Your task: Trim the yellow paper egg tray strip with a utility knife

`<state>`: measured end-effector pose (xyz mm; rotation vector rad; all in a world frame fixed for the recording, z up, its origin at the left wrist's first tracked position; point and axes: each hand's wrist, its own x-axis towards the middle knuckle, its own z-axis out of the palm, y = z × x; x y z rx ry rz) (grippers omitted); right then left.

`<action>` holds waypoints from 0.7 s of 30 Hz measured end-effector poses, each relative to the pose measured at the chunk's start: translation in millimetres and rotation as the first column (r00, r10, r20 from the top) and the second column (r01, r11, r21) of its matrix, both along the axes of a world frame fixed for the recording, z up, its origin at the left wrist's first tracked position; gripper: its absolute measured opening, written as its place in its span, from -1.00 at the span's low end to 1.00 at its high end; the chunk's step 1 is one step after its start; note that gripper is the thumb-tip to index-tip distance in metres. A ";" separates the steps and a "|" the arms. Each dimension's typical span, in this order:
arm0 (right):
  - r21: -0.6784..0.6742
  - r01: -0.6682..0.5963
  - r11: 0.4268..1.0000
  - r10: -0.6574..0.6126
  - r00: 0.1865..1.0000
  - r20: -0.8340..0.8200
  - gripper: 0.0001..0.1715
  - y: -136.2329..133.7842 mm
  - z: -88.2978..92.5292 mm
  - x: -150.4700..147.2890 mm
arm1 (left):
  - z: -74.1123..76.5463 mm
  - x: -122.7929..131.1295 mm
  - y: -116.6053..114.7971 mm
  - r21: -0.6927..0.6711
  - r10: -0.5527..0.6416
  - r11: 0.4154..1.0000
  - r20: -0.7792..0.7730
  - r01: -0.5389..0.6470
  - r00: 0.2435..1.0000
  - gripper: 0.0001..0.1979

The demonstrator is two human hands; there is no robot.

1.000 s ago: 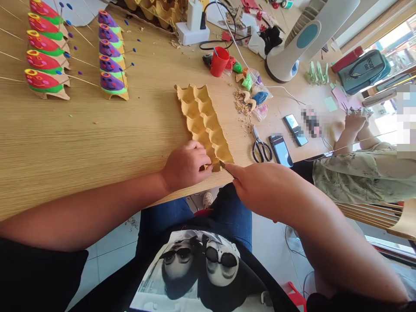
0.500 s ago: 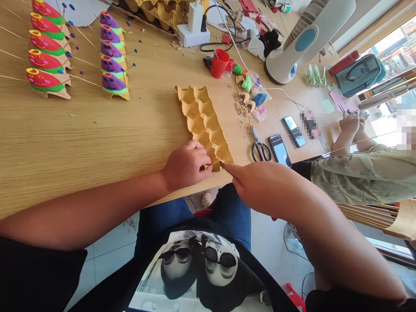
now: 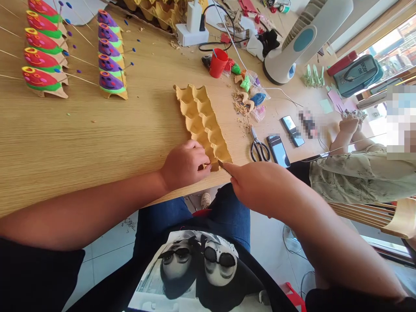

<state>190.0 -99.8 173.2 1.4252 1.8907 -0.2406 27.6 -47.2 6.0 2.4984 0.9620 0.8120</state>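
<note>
At twelve o'clock from my lap, reaching the near edge of the pale wood-grain desk [image 3: 130,134], lies the long yellow moulded-pulp egg tray [image 3: 200,113]. At its seven o'clock my left grip [image 3: 187,167] is closed on the near end, fingers curled, presumably to keep it from sliding. At its five o'clock my right grip [image 3: 251,184] pinches a thin dark-bladed knife [image 3: 225,169], its tip at the tray, probably angled for control; my palm hides the handle. The tray shows two rows of rounded hollows and wavy, rough edges.
</note>
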 end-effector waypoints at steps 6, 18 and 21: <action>0.063 -0.047 0.997 0.048 0.999 -0.012 -0.38 -9.1 -3.0 0.9 | -1.2 -0.1 0.5 0.013 0.000 1.000 0.010 0.000 1.000 -0.81; 0.061 -0.046 0.997 0.045 0.999 0.016 -0.28 -14.3 -2.2 4.3 | -2.2 -0.5 0.7 0.019 0.006 1.000 0.014 -0.006 1.000 -0.80; 0.033 -0.036 0.999 0.035 0.999 0.023 -0.27 -12.0 0.5 3.1 | -5.0 0.8 1.1 0.050 0.018 0.999 0.031 -0.019 0.999 -0.81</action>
